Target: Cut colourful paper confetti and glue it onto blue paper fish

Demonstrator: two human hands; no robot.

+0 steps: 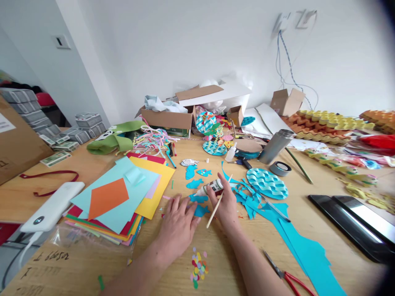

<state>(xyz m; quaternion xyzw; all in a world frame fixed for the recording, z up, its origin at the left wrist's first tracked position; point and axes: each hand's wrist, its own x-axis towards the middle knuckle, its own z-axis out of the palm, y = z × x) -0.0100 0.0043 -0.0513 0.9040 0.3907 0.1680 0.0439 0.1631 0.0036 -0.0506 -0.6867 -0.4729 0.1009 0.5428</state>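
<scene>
My left hand (178, 226) lies flat on the wooden table, fingers spread, its fingertips on a blue paper cut-out (200, 211). My right hand (226, 203) is closed around a small glue bottle (209, 188) with its tip pointing left, and a thin wooden stick (216, 207) slants through the same fingers. More blue fish-shaped cut-outs (194, 176) lie just beyond the hands. A little heap of coloured paper dots (198, 267) sits between my forearms.
A stack of coloured paper (123, 197) lies left, a white power bank (52, 205) beyond it. Blue scraps (296, 242), a wavy blue disc (267, 183), red-handled scissors (288, 275), tape roll (280, 168), metal flask (275, 146) and black tablet (354, 224) lie right. Cardboard boxes (168, 117) stand behind.
</scene>
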